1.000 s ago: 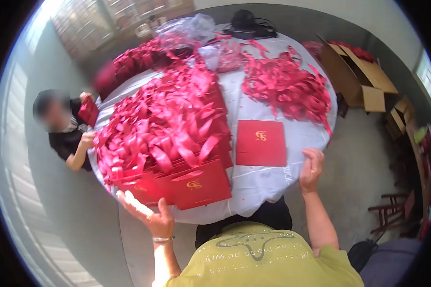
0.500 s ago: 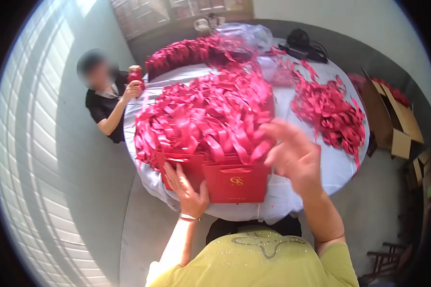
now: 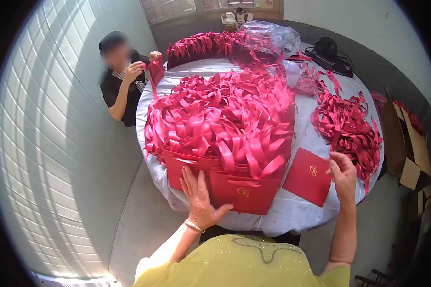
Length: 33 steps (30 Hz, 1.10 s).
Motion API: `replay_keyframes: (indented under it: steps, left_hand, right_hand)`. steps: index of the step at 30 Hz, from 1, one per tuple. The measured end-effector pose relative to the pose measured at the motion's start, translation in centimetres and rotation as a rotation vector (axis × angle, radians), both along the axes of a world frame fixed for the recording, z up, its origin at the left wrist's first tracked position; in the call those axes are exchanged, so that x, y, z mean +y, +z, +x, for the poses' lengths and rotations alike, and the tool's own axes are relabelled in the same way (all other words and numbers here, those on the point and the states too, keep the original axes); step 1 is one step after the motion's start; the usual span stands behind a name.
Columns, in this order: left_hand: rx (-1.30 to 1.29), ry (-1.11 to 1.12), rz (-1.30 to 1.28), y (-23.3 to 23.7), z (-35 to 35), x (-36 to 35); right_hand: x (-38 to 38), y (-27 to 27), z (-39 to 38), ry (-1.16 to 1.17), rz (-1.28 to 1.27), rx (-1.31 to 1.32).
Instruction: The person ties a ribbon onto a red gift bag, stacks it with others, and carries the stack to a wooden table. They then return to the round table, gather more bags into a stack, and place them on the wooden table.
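My left hand (image 3: 200, 203) lies with fingers stretched against the front of a red paper gift bag (image 3: 175, 165), its thumb reaching across a neighbouring red gift bag (image 3: 246, 196) with a gold logo. Both stand at the front of a packed block of bags topped by shiny pink-red ribbons (image 3: 225, 115). To the right, a flat red gift bag (image 3: 304, 179) with a gold logo lies tilted on the white cloth. My right hand (image 3: 342, 174) has curled fingers and seems to pinch that flat bag's right edge. Close above this hand is a loose ribbon pile (image 3: 347, 119).
At the far left, a co-worker (image 3: 124, 81) in a dark top holds a red bag and its ribbon. Ribboned bags (image 3: 191, 52) line the back of the round table. Clear plastic (image 3: 273, 38) and a black object (image 3: 326, 50) sit behind. Cardboard boxes (image 3: 407, 138) stand right.
My right hand has moved right and down from above the block, and the flat bag now lies beside it. My left thumb has spread rightward. The co-worker's hands have shifted on their bag.
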State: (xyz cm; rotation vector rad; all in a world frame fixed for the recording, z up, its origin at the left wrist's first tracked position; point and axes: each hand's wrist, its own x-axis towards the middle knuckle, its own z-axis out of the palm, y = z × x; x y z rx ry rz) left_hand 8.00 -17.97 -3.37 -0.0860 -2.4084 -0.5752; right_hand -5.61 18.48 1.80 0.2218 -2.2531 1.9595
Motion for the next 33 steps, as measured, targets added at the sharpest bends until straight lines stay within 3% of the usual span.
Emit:
replay_keyframes:
  steps: [4,7,9,12,13,15,16,18,19,21,22,25,27,31,33]
  left_hand:
    - [-0.076,0.074,-0.088,0.0,-0.7,1.0]
    - [-0.106,0.066,-0.062,-0.5,-1.1,0.7]
    - [-0.124,0.047,-0.056,-0.4,-1.6,0.9]
    - [-0.271,0.080,-0.029,-2.6,-0.6,0.1]
    - [-0.231,0.015,0.013,-3.9,-0.1,-0.4]
    - [-0.506,0.051,-0.145,-1.2,-0.9,0.5]
    - [-0.557,0.028,0.075,0.3,-1.9,2.0]
    - [-0.433,0.042,-0.198,-0.9,-1.2,1.0]
    - [-0.530,0.064,-0.048,-0.5,-1.3,1.9]
    - [-0.544,0.113,-0.187,-3.8,0.9,-1.9]
    - [-0.502,0.213,-0.331,-1.9,-0.4,-0.1]
    - [-0.257,0.268,-0.302,-0.1,-1.2,2.5]
    - [-0.309,0.397,-0.224,0.9,-0.8,4.7]
    - [-0.347,0.438,-0.030,1.9,0.3,8.4]
    - [-0.270,0.426,0.251,1.4,0.1,9.5]
  right_hand:
    - [4.7,-4.0,-3.0,-0.091,0.148,0.110]
    - [4.5,-3.6,-4.9,-0.083,0.191,0.115]
    - [3.4,-3.4,-5.4,-0.113,0.285,0.367]
    - [3.8,-3.4,-4.8,0.022,0.456,0.691]
    - [4.0,-3.5,-4.6,0.081,0.432,0.668]
    - [4.4,-3.8,-4.4,0.182,0.373,0.621]
    - [4.5,-4.0,-4.3,0.224,0.344,0.591]
    - [4.5,-3.8,-4.4,0.293,0.277,0.578]
    - [4.4,-3.8,-4.3,0.332,0.245,0.570]
    - [4.5,-3.8,-4.3,0.399,0.214,0.539]
    - [4.4,-4.1,-4.3,0.386,0.191,0.497]
    - [3.9,-4.1,-4.5,0.408,0.132,0.406]
    - [3.8,-4.1,-4.4,0.376,0.080,0.223]
    - [4.0,-3.3,-4.7,0.448,0.145,0.014]
    - [3.6,-1.7,-5.1,0.524,0.238,0.022]
